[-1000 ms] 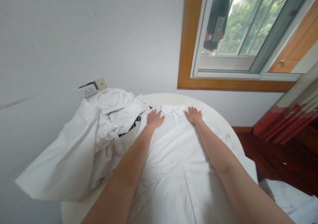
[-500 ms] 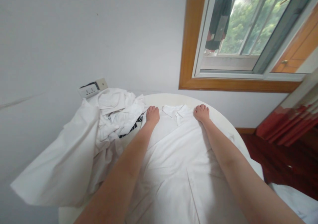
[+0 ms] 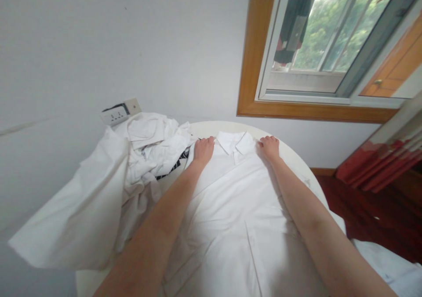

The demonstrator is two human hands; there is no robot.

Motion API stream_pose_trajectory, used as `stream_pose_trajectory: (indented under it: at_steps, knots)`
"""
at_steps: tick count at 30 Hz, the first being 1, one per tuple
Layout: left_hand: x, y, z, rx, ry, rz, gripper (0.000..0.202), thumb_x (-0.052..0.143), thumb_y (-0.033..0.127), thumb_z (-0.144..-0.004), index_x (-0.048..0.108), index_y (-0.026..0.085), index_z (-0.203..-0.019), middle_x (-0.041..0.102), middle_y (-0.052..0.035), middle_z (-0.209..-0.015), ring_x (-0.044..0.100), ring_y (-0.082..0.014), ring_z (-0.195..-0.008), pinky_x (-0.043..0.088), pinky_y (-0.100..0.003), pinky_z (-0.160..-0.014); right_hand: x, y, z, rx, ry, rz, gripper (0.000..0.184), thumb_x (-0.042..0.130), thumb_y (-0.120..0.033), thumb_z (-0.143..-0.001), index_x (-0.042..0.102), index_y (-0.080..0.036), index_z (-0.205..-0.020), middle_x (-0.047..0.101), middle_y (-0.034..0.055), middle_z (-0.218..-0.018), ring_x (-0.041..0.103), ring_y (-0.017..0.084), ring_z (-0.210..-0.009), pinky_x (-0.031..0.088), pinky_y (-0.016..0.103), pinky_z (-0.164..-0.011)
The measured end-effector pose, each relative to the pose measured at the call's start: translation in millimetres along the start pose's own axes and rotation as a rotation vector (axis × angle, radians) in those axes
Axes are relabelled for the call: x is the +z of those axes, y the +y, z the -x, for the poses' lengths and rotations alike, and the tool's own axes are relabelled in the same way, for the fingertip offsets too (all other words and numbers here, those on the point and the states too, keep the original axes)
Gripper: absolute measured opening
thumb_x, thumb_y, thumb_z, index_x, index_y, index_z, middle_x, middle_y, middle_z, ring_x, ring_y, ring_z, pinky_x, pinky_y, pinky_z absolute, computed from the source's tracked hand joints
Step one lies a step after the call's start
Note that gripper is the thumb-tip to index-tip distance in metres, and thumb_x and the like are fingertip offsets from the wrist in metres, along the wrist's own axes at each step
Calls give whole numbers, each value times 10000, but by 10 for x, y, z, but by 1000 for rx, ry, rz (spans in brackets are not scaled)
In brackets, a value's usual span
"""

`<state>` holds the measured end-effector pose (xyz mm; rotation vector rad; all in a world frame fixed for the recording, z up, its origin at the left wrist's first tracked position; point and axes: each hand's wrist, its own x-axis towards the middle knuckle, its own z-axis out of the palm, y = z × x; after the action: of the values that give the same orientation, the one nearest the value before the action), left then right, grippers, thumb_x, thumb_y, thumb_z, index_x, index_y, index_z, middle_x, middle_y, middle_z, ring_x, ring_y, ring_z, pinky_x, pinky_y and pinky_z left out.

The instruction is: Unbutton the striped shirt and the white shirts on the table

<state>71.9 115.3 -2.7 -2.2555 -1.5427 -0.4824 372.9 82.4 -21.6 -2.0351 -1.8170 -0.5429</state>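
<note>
A white collared shirt [image 3: 231, 209] lies front up on a round white table [image 3: 296, 161], its collar [image 3: 235, 142] at the far edge. My left hand [image 3: 202, 150] rests on the shirt's left shoulder beside the collar, fingers curled over the fabric edge. On the other side of the collar, my right hand [image 3: 270, 147] grips the right shoulder the same way. Both forearms stretch across the shirt's body.
A heap of crumpled white clothes [image 3: 145, 156] sits at the table's left, with a large white piece [image 3: 75, 218] hanging off. A socket strip [image 3: 119, 111] is on the wall. A wood-framed window [image 3: 326, 46], red curtain [image 3: 389, 161] and dark floor are to the right.
Both hands went from lying flat near the collar to curled on the shoulders, spread a little wider. The shirt's top has shifted toward the far edge and the collar lies neater.
</note>
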Motion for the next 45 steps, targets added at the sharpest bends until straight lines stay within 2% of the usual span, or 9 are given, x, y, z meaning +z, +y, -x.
stream_pose_trajectory:
  at_steps: [5,11,14,17,23,28,34,40,45]
  knots:
    - [-468,24,-263,40,193,8,251,324,194,-974,541,132,-1085,648,-130,-967,541,-295,-1029,345,-424,-860,-312,54,-183,80,174,-59,307,385,-299,-928,646,-164,-1016,644,134,-981,495,271,-949,327,387,-839]
    - [-1186,-66,-586,61,417,-48,251,340,234,-982,532,133,-1107,634,-119,-999,518,-295,-1044,335,-419,-860,-976,160,-533,100,483,-118,326,355,-317,-923,625,-156,-1007,617,133,-936,501,281,-905,360,407,-813]
    - [-1428,-66,-365,81,461,-38,236,393,299,-972,538,166,-1103,637,-109,-1003,523,-275,-1028,333,-400,-868,-1269,333,-308,-44,544,-106,272,406,-318,-908,624,-181,-998,616,107,-911,508,282,-953,334,467,-931]
    - [-1559,-21,132,129,372,-24,222,415,308,-961,555,171,-1065,638,-103,-908,548,-266,-963,338,-397,-853,-1438,547,218,-216,475,-129,190,478,-301,-882,630,-206,-944,628,79,-856,529,267,-947,305,488,-997]
    - [-1473,16,1313,406,37,5,140,502,219,-897,597,182,-994,621,-69,-822,574,-240,-838,371,-390,-789,-1485,716,1403,-591,23,-217,198,525,-138,-808,660,-191,-943,683,75,-895,581,223,-887,423,379,-855]
    - [-1174,-38,1948,545,-138,42,205,508,126,-867,624,223,-1006,646,-52,-888,567,-230,-882,414,-364,-751,-1385,560,1972,-596,-184,-190,285,540,-95,-786,685,-196,-1009,680,89,-984,588,238,-950,457,379,-846]
    - [-1015,-124,2082,502,-109,195,227,483,115,-852,640,180,-1003,631,-86,-1174,524,-234,-1129,436,-403,-968,-1316,471,2078,-526,-131,-241,399,532,-104,-818,639,-223,-1184,608,100,-1266,535,269,-1183,455,456,-965]
    - [-998,-240,2001,333,-71,332,450,295,115,-897,558,154,-1261,623,-103,-1249,547,-205,-1182,391,-421,-1089,-1471,382,2037,-542,-131,-379,426,472,-136,-866,602,-250,-1255,570,60,-1342,469,231,-1298,373,482,-1090]
    - [-1098,-351,2175,490,-170,335,516,305,53,-845,567,187,-1268,556,-73,-1354,471,-182,-1287,376,-393,-1104,-1524,388,2169,-531,-200,-391,456,461,-132,-860,583,-232,-1287,551,71,-1359,473,223,-1297,361,472,-1103]
